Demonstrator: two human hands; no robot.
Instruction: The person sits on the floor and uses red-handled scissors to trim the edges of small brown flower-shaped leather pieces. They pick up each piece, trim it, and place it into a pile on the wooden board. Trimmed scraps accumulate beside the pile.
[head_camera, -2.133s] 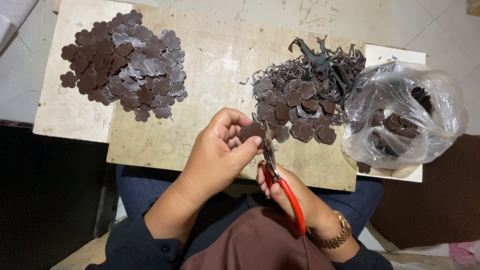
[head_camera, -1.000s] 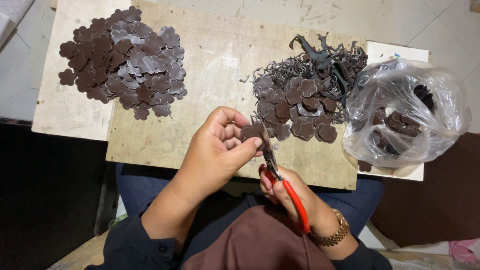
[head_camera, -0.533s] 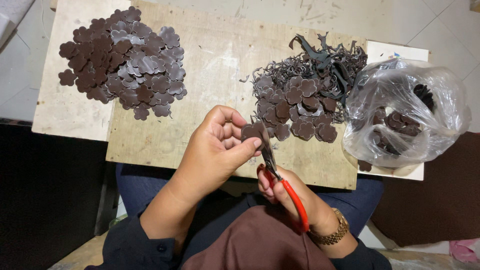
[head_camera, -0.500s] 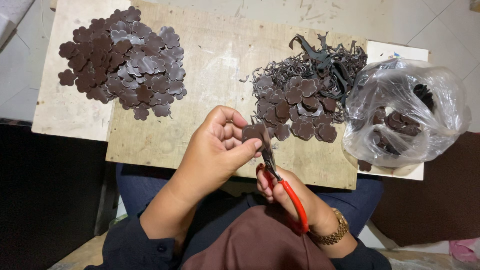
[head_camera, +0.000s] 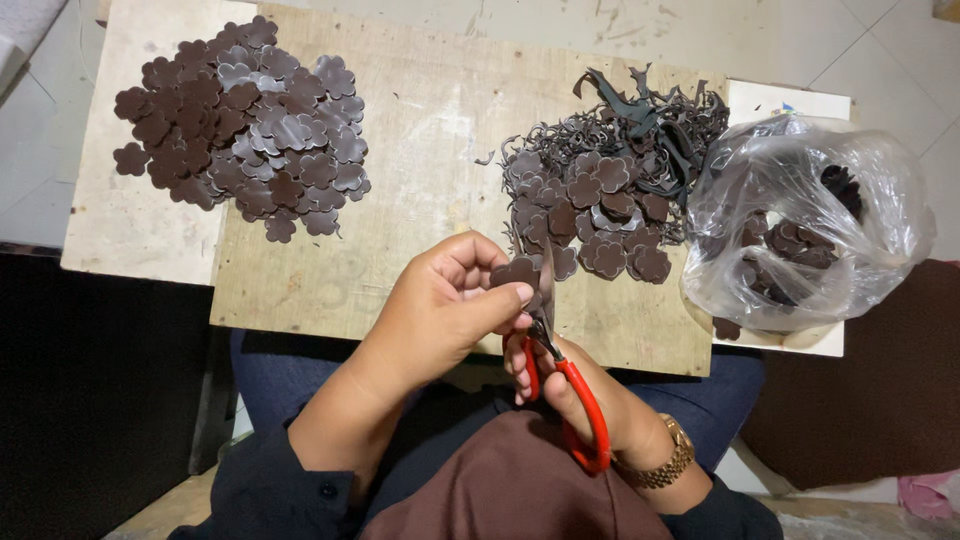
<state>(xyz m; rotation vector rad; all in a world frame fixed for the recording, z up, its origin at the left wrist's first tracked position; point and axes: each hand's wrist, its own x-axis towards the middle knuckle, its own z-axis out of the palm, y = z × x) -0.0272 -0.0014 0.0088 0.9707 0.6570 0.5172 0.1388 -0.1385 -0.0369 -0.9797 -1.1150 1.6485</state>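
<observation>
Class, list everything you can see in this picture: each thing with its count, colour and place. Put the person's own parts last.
Flower piece: one, brown, in left fingers.
Scissors: one, red handles, in right hand.
Left pile: many brown flowers, board's left.
Right pile: brown flowers with dark scraps, board's right.
Bag: one, clear plastic, far right, flowers inside.
Board: one, pale wood.
Watch: one, gold, right wrist.
Left hand: pinching the piece.
Right hand: working the scissors.

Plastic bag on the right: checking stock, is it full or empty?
Partly filled: the clear plastic bag shows several brown flower pieces inside, well short of full.
</observation>
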